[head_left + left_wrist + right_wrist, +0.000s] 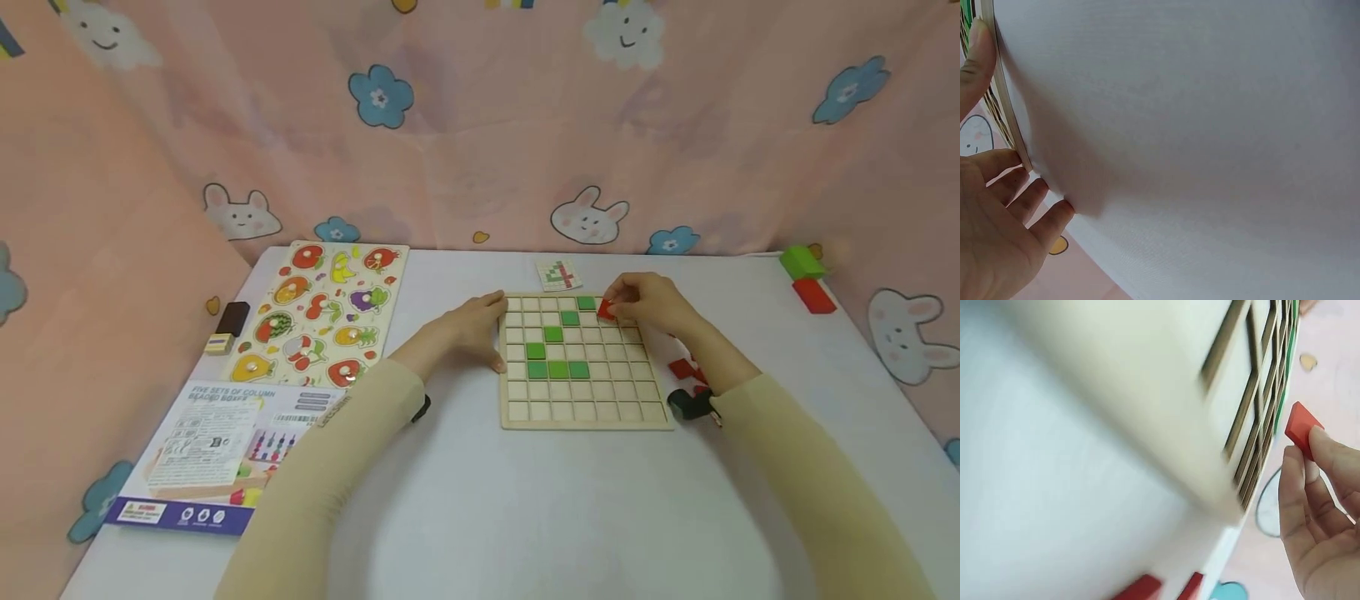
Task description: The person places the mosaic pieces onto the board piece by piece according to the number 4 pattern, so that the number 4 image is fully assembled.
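Note:
A wooden grid board (585, 412) lies on the white table, with several green square tiles (558, 369) in its cells. My right hand (651, 302) pinches a red square tile (606, 310) between thumb and fingers over the board's back row, right of the farthest green tile. In the right wrist view that red tile (1302, 428) is tilted above the grid. At the board's left edge rests my left hand (476, 327); the left wrist view shows its thumb and fingers (1007, 164) against the rim. Behind the board lies a small card (558, 275) with a coloured grid pattern.
Loose red tiles (682, 369) lie right of the board, partly behind my right wrist. A fruit puzzle board (360, 312) and a printed box (202, 442) occupy the left side, beside a black block (233, 318). A green block (802, 262) and red block (814, 296) sit back right.

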The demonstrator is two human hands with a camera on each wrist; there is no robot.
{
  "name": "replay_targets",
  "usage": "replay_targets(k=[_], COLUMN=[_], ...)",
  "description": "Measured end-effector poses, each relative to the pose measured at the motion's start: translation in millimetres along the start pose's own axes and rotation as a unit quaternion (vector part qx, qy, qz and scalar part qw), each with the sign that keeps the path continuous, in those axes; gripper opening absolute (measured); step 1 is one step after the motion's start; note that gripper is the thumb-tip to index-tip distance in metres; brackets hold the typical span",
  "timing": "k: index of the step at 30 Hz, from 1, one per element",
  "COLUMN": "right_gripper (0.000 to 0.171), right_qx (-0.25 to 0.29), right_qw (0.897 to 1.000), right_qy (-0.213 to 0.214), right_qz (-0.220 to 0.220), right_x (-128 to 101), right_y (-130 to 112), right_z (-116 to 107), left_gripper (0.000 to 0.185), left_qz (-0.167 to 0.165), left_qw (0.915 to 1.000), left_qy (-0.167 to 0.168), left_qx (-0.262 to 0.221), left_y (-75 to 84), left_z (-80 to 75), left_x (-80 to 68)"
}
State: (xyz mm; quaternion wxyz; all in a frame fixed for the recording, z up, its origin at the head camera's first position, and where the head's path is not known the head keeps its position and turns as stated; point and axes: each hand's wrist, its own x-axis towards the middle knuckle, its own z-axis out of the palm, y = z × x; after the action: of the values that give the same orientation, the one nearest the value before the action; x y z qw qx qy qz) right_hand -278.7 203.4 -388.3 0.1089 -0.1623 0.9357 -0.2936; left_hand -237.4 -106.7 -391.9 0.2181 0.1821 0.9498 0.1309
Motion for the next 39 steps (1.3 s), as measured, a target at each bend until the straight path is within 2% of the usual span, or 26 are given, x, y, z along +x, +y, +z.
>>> replay_targets(k=[9,17,24,28,32,36,39], right_gripper=[0.015,0.012,0.014,0.018,0.024,0.036,0.044], right_qx=[-0.013,-0.040,-0.054,-0.057,-0.062,-0.059,-0.052], right_qw=[0.999,0.998,0.996,0.996,0.995,0.992,0.988], right_qy=[-0.005,-0.019,-0.040,-0.051,-0.070,-0.110,-0.143], right_qz=[-0.042,-0.053,-0.065,-0.047,-0.017,0.016,0.035], right_x=[8,15,10,4,-1,-8,-12], right_y=[-14,-17,-18,-4,21,48,63], right_z=[12,18,12,-6,-28,-45,-50], left_gripper=[0.117,0.116,0.117,0.116,0.116,0.117,0.117], left_qz=[0.004,0.003,0.003,0.001,-0.001,0.000,-0.001], left_qw=[1.0000,1.0000,1.0000,1.0000,1.0000,1.0000,1.0000], left_qy=[0.000,0.000,0.000,0.000,0.001,-0.001,-0.002], left_qx=[-0.001,0.000,-0.002,-0.004,-0.003,-0.003,-0.001], left_y=[-0.2,-0.2,0.0,0.0,0.4,0.6,0.2], left_z=[-0.5,-0.9,0.3,1.3,0.8,-0.1,0.1], left_x=[0.0,-0.1,0.9,1.8,1.6,1.5,1.9])
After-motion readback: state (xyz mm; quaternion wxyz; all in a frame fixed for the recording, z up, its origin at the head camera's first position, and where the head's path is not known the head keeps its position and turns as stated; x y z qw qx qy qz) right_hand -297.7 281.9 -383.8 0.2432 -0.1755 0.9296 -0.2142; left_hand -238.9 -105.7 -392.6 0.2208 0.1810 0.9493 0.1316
